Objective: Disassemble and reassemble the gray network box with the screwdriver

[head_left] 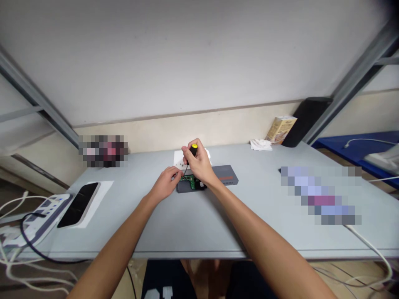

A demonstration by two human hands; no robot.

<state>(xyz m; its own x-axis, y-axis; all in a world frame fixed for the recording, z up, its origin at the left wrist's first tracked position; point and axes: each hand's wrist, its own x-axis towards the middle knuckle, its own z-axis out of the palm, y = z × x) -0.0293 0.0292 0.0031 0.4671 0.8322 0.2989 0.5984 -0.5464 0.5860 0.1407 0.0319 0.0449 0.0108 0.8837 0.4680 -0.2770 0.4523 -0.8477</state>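
Observation:
My right hand is wrapped round a screwdriver with a black and yellow handle. Its thin shaft slants down to a green circuit board set in a dark grey casing. Beside the shaft's tip, at the board's left end, my left hand has its fingers curled together; anything between them is too small to make out. A grey panel with an orange-brown strip lies just right of the casing, partly behind my right wrist. Several tiny dark pieces, perhaps screws, lie on white paper behind the board.
A phone lies on white paper at left, next to a power strip with cables. At the back right stand a crumpled tissue, a yellow carton and a black cylinder. Blurred-out items lie at both sides.

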